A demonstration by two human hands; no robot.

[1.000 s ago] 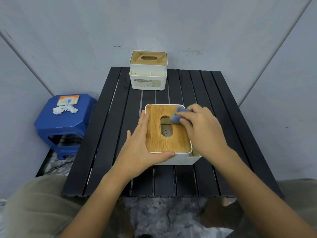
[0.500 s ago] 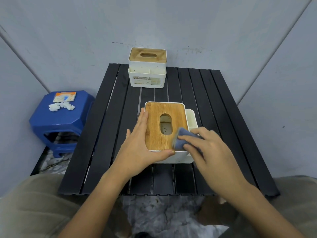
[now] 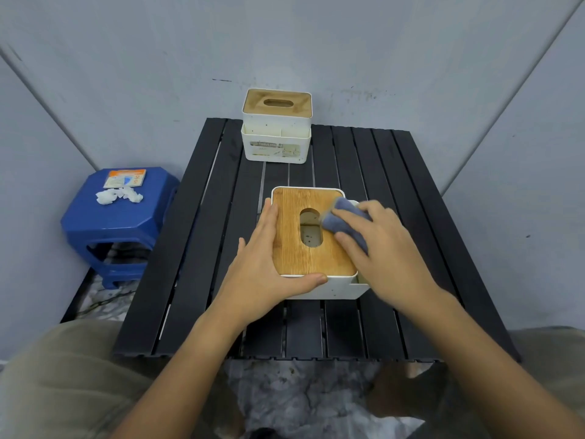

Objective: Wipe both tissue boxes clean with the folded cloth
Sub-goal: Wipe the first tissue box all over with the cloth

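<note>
1. Far left, off the table: blue stool (image 3: 117, 217) on the floor, near the table's left edge but apart from it. On its seat, a small packet (image 3: 125, 178) and white tissue scraps (image 3: 118, 196) just in front of it.
2. Black slatted table (image 3: 196, 248); its left slats are bare from back edge to front edge.
3. Left hand (image 3: 262, 267) lies against the near box (image 3: 308, 236) on its left side, fingers straight along the lid edge, thumb hooked across the front rim; a bracing hold.
4. Near box sits mid-table, wooden lid up, oval slot in the middle, white body showing at the front.
5. Far box (image 3: 276, 126) stands upright at the back edge of the table, against the wall, well apart from the near box; bare slats lie between the two.
6. Cloth (image 3: 343, 218), blue-grey and folded, lies on the lid just right of the slot, at the lid's right rear corner.
7. Right hand (image 3: 384, 245) presses the cloth down, fingers curled over it and gripping.
8. Right slats bare out to the table's right edge; grey wall close behind and to the right.
</note>
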